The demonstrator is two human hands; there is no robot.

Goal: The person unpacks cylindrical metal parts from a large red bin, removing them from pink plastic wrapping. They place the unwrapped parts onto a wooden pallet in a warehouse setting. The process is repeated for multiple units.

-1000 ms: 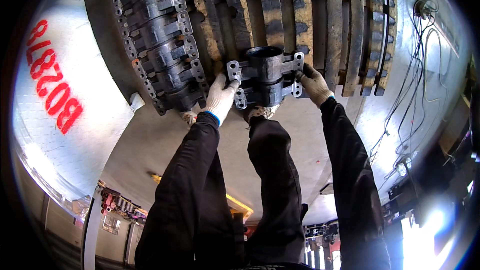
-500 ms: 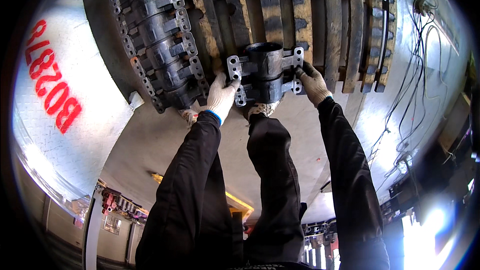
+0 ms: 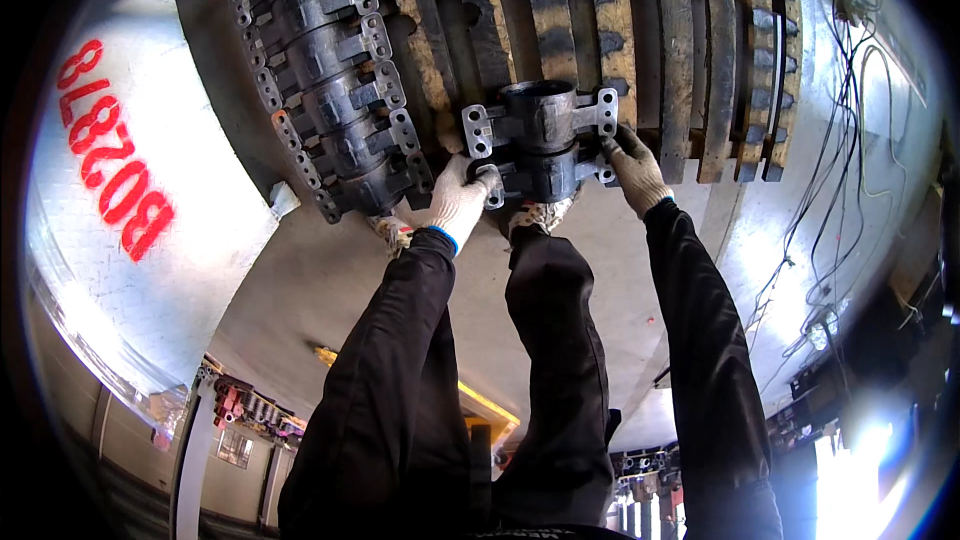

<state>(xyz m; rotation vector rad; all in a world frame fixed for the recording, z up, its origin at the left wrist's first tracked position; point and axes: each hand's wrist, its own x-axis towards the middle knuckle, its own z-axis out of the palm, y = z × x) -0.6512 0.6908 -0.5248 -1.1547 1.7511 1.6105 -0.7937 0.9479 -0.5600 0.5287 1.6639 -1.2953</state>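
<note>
Left grip (image 3: 462,198) and right grip (image 3: 638,170), white-knit-gloved, are clasping a hollow black cylindrical metal casting (image 3: 542,130) by its drilled grey flanges (image 3: 608,106), right by that rough, slatted wooden pallet (image 3: 548,20)!

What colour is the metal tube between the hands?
The metal tube is blackish grey, clearest in the head view.
</note>
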